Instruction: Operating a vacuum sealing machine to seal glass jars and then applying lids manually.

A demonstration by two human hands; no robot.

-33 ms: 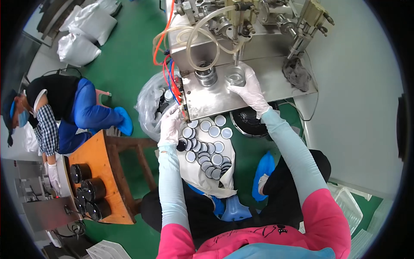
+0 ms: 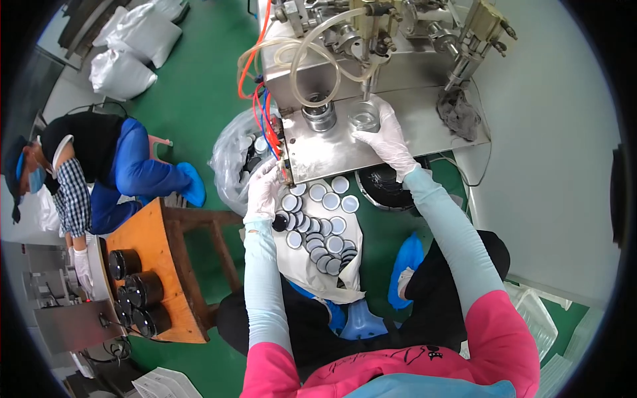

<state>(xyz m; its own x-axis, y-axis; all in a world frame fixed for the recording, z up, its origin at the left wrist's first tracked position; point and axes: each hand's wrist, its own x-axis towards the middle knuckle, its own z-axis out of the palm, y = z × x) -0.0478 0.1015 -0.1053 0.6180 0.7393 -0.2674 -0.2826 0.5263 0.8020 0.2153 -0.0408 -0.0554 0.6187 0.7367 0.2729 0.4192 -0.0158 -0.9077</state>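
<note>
My right hand (image 2: 390,140), white-gloved, is closed round a clear glass jar (image 2: 363,118) under a metal nozzle (image 2: 369,87) on the steel plate (image 2: 315,156) of a machine with coiled hoses. My left hand (image 2: 264,192), also gloved, has its fingers closed on a small valve fitting (image 2: 284,171) at the plate's left front, among red and blue tubes. A metal cylinder (image 2: 320,118) stands left of the jar. A grey rag (image 2: 458,117) lies at the plate's right. Below the machine, several metal lids (image 2: 330,201) lie on a pale sheet.
A lid-filled plastic bag (image 2: 227,176) and black pot (image 2: 379,192) flank the lids. At left, a wooden table (image 2: 172,265) holds several black containers (image 2: 142,288); beside it a co-worker (image 2: 86,169) bends over equipment. White sacks (image 2: 123,73) lie behind. A pale wall (image 2: 544,146) stands at right.
</note>
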